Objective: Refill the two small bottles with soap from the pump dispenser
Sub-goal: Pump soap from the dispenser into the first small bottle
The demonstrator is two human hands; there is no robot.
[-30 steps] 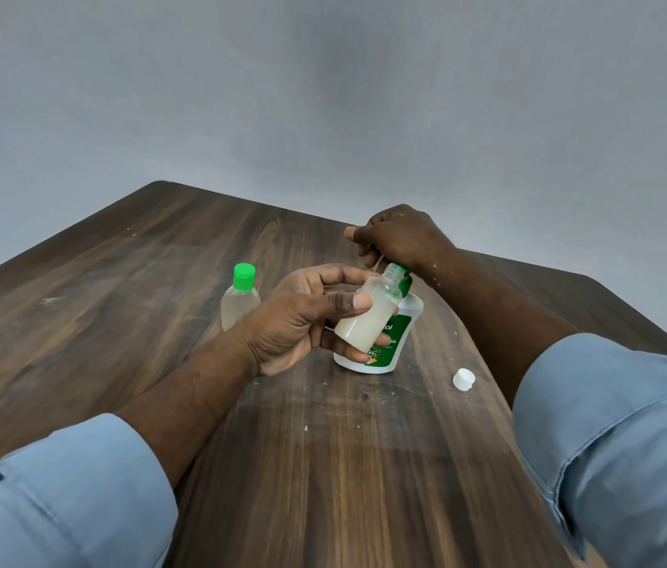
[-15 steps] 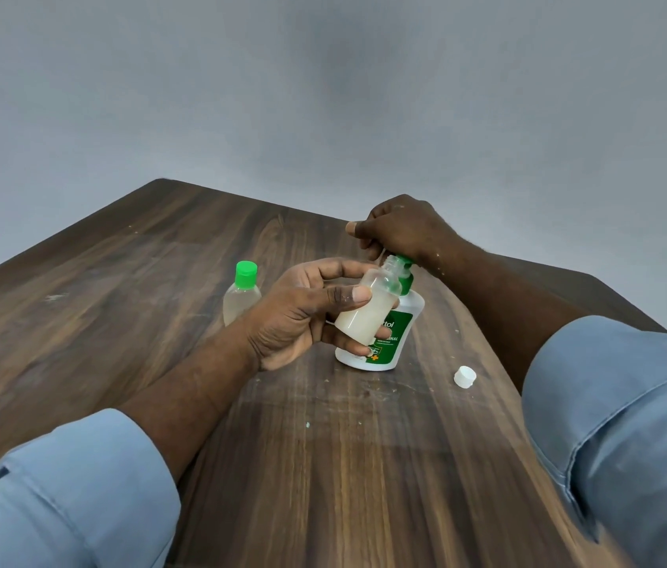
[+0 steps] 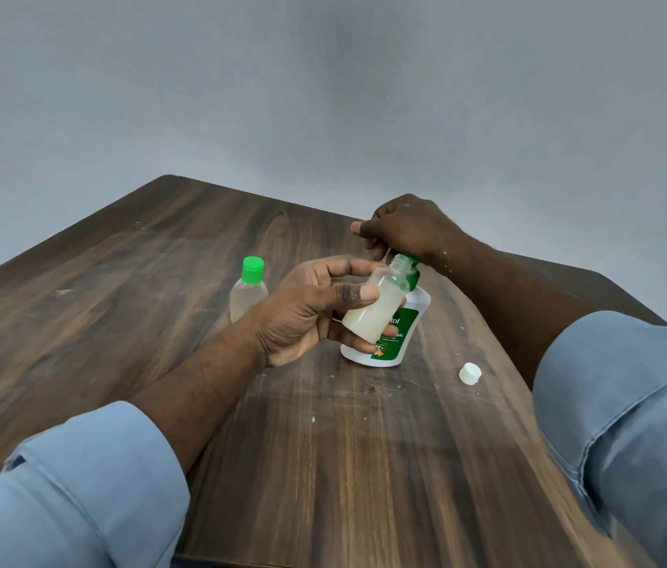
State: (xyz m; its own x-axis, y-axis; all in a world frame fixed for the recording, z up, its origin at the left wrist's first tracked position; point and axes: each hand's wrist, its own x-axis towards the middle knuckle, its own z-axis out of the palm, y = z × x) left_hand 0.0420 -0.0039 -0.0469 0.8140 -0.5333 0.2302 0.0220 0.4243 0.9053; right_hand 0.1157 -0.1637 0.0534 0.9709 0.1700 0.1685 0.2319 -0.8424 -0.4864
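My left hand [image 3: 307, 309] grips a small clear bottle [image 3: 373, 309], uncapped and tilted, about half full of milky soap, its mouth held just under the pump's nozzle. Behind it stands the white pump dispenser [image 3: 399, 338] with a green label and green collar. My right hand [image 3: 405, 227] sits on top of the pump head with fingers curled over it, hiding the head. A second small bottle [image 3: 248, 295] with a green cap stands upright to the left, partly hidden by my left hand.
A small white cap [image 3: 470, 373] lies on the wooden table [image 3: 364, 465] to the right of the dispenser. The table's far corner and right edge lie close behind my right forearm. A grey wall fills the background.
My right hand and the pump head have risen slightly. The small bottle stays under the nozzle in my left hand.
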